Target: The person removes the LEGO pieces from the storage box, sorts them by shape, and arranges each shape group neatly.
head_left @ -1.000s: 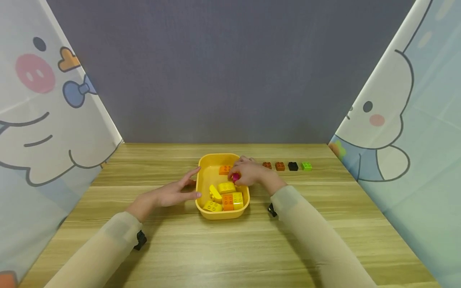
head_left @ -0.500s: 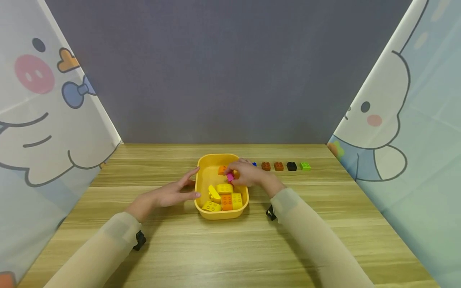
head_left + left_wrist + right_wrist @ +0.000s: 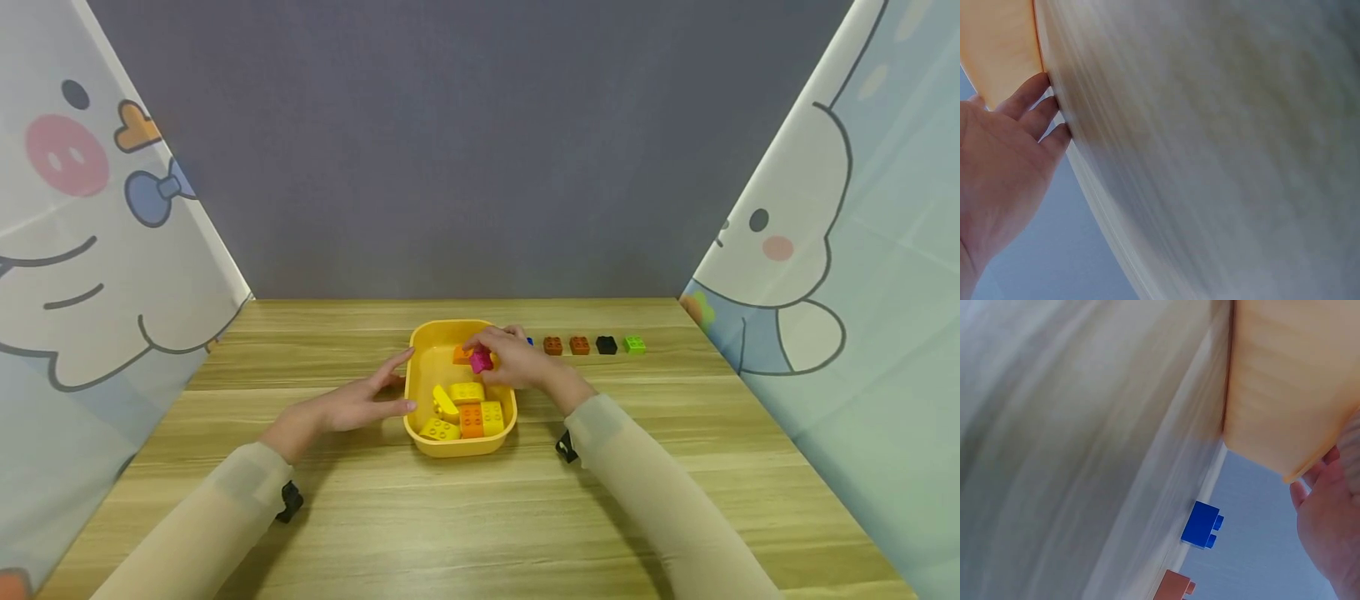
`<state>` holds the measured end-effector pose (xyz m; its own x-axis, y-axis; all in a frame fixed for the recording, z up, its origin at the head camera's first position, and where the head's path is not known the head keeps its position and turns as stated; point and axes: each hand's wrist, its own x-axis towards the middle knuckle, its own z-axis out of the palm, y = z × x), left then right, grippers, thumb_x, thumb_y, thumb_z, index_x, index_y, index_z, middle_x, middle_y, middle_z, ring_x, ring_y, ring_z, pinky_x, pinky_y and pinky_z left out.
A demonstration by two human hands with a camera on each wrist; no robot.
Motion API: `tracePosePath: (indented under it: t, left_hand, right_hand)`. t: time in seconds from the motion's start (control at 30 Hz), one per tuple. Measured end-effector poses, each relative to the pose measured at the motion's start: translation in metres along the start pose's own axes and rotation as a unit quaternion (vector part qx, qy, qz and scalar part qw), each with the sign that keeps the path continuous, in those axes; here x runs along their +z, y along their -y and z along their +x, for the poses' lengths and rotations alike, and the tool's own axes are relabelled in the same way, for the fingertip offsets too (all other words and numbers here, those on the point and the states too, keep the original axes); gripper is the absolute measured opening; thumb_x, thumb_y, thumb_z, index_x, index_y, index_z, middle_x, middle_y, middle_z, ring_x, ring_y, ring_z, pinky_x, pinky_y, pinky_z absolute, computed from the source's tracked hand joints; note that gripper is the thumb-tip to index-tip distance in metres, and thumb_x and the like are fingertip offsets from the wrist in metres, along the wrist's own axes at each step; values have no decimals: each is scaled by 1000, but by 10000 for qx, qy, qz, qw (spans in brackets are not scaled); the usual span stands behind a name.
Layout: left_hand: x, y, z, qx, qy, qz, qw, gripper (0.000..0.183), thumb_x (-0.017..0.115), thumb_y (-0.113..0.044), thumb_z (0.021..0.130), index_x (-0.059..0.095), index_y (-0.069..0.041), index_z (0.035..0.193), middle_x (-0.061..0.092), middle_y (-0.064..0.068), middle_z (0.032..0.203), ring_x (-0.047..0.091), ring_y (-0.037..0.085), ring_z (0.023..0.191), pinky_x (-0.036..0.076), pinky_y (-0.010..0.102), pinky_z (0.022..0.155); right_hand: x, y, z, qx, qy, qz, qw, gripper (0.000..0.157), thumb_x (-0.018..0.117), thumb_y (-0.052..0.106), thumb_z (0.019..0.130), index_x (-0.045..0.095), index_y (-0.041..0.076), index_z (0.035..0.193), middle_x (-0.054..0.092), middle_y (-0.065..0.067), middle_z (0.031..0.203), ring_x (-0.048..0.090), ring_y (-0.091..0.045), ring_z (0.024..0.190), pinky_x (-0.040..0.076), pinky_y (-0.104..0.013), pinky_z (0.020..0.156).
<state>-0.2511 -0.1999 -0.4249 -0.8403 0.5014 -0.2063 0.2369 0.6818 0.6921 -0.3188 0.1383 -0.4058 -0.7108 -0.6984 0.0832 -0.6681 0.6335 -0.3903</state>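
A yellow plastic bin [image 3: 459, 447] stands on the table between both hands. My left hand [image 3: 360, 405] is spread along its left side, fingers and thumb fairly straight at the rim; the left wrist view shows the fingertips by the bin's outer wall [image 3: 1000, 47]. Over the bin's right part, my right hand [image 3: 516, 358] pinches a magenta toy brick [image 3: 481, 361]. Below it lie several yellow bricks [image 3: 467, 392] and an orange brick [image 3: 471, 421]; another orange brick [image 3: 461, 356] sits near the back. In the right wrist view the bin wall hides most right fingers.
A row of bricks stands on the table right of the bin: a blue one [image 3: 1200, 524], two brown-orange ones [image 3: 552, 346], a black one [image 3: 607, 345] and a lime green one [image 3: 634, 344]. A dark grey panel [image 3: 465, 150] rises behind the table.
Pinched in my right hand, the magenta brick has come further into view and turned. That hand has shifted slightly left, uncovering part of the blue brick. My left hand stays by the bin.
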Motion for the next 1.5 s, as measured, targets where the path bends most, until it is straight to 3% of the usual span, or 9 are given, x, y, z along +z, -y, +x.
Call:
tracePosePath:
  t: [0.17,0.53,0.77,1.13,1.27,1.37,1.5]
  left_hand:
    - [0,0,0,-12,7,35,10000,97,61,-67,106,-1,-43,176,40,22,174,34,50,162,24,77,129]
    - [-1,0,0,-23,23,11,10000,98,62,-66,105,-1,-40,177,40,22,174,35,50,162,23,77,129]
    - [-1,1,-1,-44,18,93,9999,98,62,-67,105,-1,-42,176,40,23,174,35,51,162,23,77,129]
    - [0,2,0,0,12,15,10000,97,61,-67,106,-1,-42,176,40,22,174,35,50,162,23,77,129]
    - [0,2,0,31,41,-22,10000,98,62,-66,106,-1,-43,176,40,21,174,34,49,163,23,77,129]
    - [-1,2,-1,27,33,-28,10000,98,62,-66,105,-1,-43,176,40,21,174,34,49,163,24,77,129]
    - [-1,1,-1,21,21,8,10000,98,63,-66,105,-1,-43,176,41,21,174,35,48,162,24,76,129]
  right_hand:
    - [-1,2,-1,66,-21,165,9998,38,77,19,99,69,12,136,71,-4,137,62,-26,128,26,-57,125]
    - [0,4,-4,-143,-125,85,9998,39,77,22,104,73,15,142,72,-5,140,61,-28,136,24,-60,126]
    - [2,4,-5,-133,-221,132,9996,33,76,24,106,72,14,137,71,-3,140,60,-28,137,27,-60,125]
    - [1,3,-14,-366,-538,263,9975,40,82,27,101,76,14,138,73,-5,137,62,-30,136,29,-63,126]
    - [-4,2,-23,-255,-791,659,9944,39,82,23,101,76,13,138,71,-8,138,65,-32,131,45,-60,122]
    - [-11,-3,-32,-239,-1057,912,9899,37,83,19,100,77,12,136,69,-9,137,67,-31,121,61,-53,105]
    - [-22,-11,-47,-88,-1323,1064,9854,38,85,15,98,77,12,136,67,-9,135,67,-32,112,62,-43,93]
